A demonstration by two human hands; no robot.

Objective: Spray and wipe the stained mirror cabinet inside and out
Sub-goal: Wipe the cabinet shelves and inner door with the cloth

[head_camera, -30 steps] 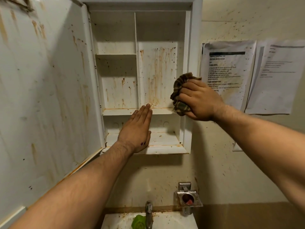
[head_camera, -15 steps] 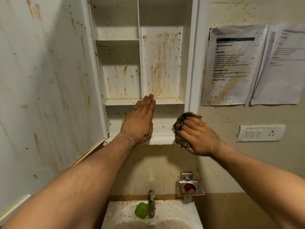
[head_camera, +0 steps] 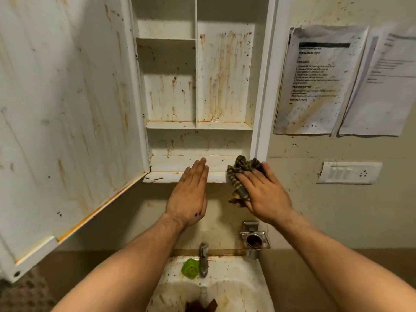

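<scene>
Your right hand (head_camera: 263,194) lies flat, fingers straight and slightly spread, pressing the cloth (head_camera: 242,172) against the lower right corner of the cabinet (head_camera: 262,86). Your left hand (head_camera: 189,194) is flat too, fingers together, tips on the bottom ledge near the cloth. The stained door (head_camera: 67,109) stands open at left; the sink (head_camera: 243,271) sits below.

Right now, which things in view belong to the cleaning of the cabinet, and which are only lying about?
Belong to the job: mirror cabinet, its open door, striped cloth, right hand pressing the cloth on the cabinet's bottom edge, left hand flat against the bottom ledge.
Lying about: printed sheets on the wall, switch plate, tap, green object beside the tap, metal holder.
</scene>
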